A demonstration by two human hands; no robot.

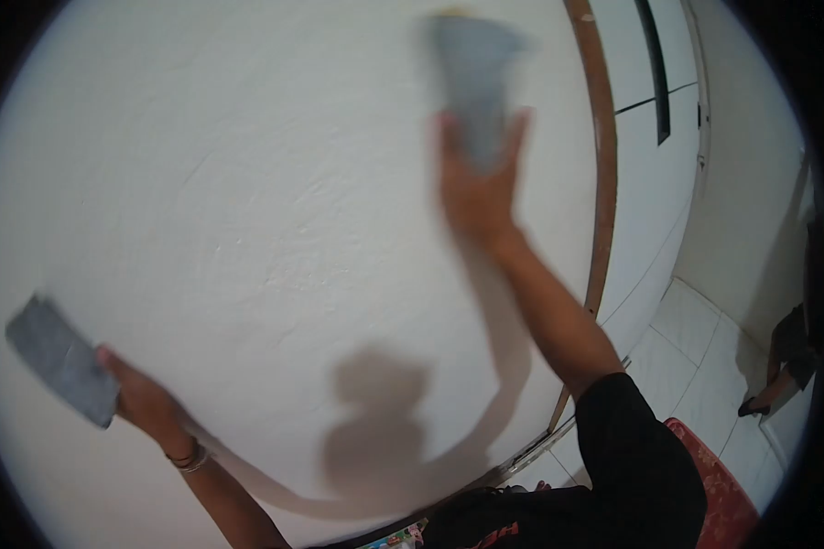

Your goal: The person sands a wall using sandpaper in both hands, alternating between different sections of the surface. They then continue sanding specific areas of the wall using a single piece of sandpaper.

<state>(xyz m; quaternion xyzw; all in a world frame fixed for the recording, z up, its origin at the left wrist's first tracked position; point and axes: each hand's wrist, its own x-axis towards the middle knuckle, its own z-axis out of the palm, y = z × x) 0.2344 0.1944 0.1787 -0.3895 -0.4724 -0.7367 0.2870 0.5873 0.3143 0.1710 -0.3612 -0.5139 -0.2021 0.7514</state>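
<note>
I face a white plastered wall (pixel 275 183) at close range. My right hand (pixel 478 188) is raised high and grips a grey flat blade (pixel 474 78), blurred by motion, pressed against the wall near the top. My left hand (pixel 142 398) is low at the left and holds a second grey flat blade (pixel 62 360) against the wall. A bangle circles my left wrist. My shadow falls on the wall between both arms.
A brown door frame (pixel 602 156) runs down the wall's right edge, with a white door (pixel 645 183) beyond it. White floor tiles (pixel 696 357) lie below right. A red plastic stool (pixel 728 503) stands near me. Another person's leg (pixel 778 366) shows at far right.
</note>
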